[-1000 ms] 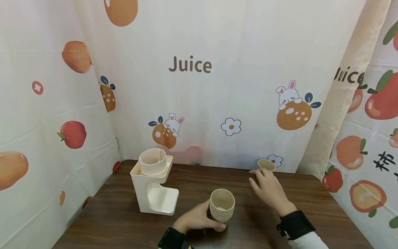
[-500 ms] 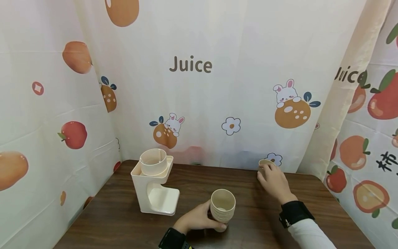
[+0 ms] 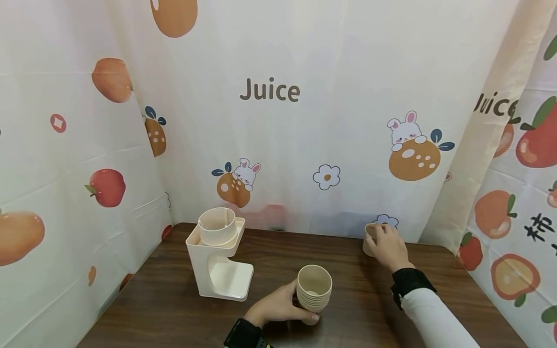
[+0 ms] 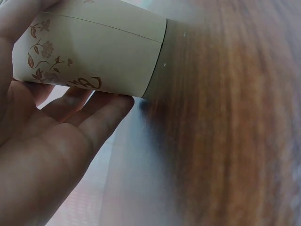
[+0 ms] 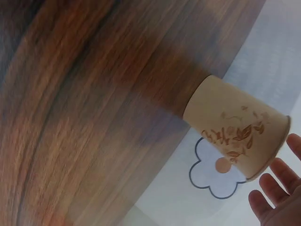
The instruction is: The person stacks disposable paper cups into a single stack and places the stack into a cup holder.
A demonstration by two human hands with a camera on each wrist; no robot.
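Note:
My left hand grips a stack of nested beige paper cups near the front middle of the table. In the left wrist view, the fingers curl round the outermost cup, which has a brown floral print. My right hand reaches to a single beige paper cup standing upright by the back curtain. The right wrist view has this cup with its base on the table and the extended fingers at its rim. The hand covers part of the cup in the head view.
A cream-coloured stand with a round holder on top and a flat foot is at the left. The brown wooden table is bordered behind and at both sides by a fruit-printed curtain.
My right hand has moved a little right, down to the rim of the single cup. My left hand keeps its hold on the stack. The head view has shifted slightly.

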